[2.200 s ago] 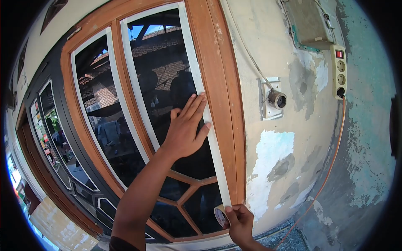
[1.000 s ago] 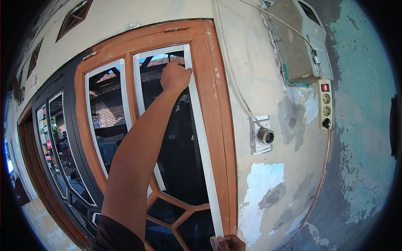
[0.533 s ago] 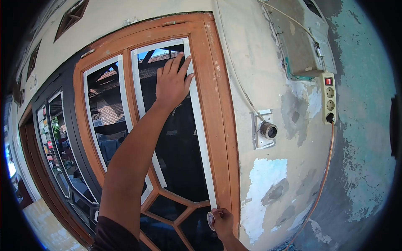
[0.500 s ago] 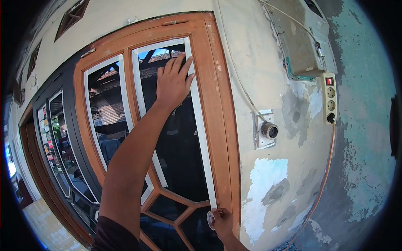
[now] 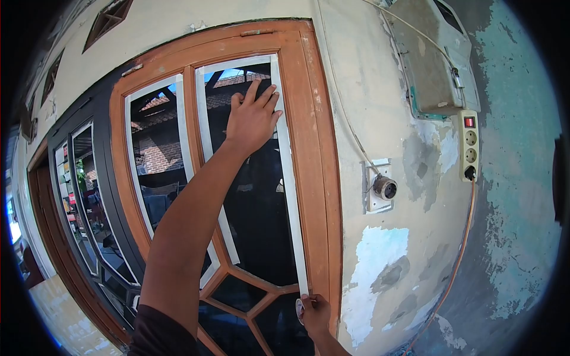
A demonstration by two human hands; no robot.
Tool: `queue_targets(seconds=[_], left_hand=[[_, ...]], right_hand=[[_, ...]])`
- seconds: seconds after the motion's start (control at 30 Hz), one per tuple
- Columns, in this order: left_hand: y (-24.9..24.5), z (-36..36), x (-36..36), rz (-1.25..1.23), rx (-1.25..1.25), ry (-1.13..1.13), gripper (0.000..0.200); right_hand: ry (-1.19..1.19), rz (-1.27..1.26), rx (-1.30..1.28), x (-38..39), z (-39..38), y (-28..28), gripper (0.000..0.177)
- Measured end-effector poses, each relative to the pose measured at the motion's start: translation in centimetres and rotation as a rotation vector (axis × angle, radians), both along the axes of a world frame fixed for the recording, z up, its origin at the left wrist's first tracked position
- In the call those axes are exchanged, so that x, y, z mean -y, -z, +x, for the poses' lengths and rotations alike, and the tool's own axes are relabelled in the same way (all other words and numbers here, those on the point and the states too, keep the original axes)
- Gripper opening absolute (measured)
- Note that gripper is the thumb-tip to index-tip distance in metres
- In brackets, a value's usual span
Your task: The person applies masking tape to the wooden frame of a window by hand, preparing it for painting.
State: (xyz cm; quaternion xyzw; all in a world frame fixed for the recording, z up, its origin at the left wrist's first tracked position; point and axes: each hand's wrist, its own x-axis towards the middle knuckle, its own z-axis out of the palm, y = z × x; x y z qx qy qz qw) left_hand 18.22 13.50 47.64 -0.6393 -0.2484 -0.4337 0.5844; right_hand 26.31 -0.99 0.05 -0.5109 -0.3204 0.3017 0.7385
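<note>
My left hand [image 5: 254,118] lies with spread fingers against the upper right part of the tall dark glass pane [image 5: 255,207], its fingertips at the white tape strip [image 5: 287,172] along the pane's right edge. Lower down, my right hand [image 5: 316,314] is closed on a roll of white tape [image 5: 300,310] at the bottom end of that strip. White tape also borders the top and left of this pane and the narrower pane [image 5: 155,148] beside it. An orange-brown wooden frame [image 5: 310,178] surrounds both panes.
Right of the frame, a round socket [image 5: 385,187] sits on the patchy wall [image 5: 356,89]. Further right hang a metal box [image 5: 430,71], a power strip [image 5: 469,145] and its orange cable [image 5: 460,255]. A dark-framed window [image 5: 98,202] stands at the left.
My left hand has shifted slightly down along the strip, with its fingers bent differently. The right hand still holds the roll at the lower end. The view has shifted a little.
</note>
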Motion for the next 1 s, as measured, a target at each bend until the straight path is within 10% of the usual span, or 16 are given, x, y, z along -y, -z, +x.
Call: queue_targets(seconds=[1.0], left_hand=[[1.4,0.7,1.6,-0.029,-0.041,-0.01,0.048]], right_hand=[[-0.099,-0.025,-0.137,-0.7,0.1,-2.4,0.021]])
